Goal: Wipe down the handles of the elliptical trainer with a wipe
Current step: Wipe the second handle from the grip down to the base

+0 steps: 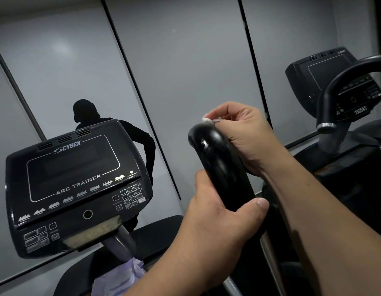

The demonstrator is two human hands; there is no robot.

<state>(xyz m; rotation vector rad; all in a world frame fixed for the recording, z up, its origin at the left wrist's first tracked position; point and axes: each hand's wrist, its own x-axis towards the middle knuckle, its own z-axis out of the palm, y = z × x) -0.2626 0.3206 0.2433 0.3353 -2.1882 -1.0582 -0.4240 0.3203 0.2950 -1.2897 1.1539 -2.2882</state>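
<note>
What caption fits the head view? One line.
Left hand steadies the black handle while right hand pinches a wipe at its tip.

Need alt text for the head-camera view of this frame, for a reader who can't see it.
A person's left hand grips a glossy black curved elliptical handle while the right hand pinches a small white wipe against the handle's top end. The black Cybex Arc Trainer console sits to the left, before grey wall panels.

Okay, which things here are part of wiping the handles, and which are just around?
Part of the job:
- handle, gripped by the left hand
- wipe, pinched at the handle's tip by the right hand

Just around:
- console
- second machine
- purple cloth
</note>
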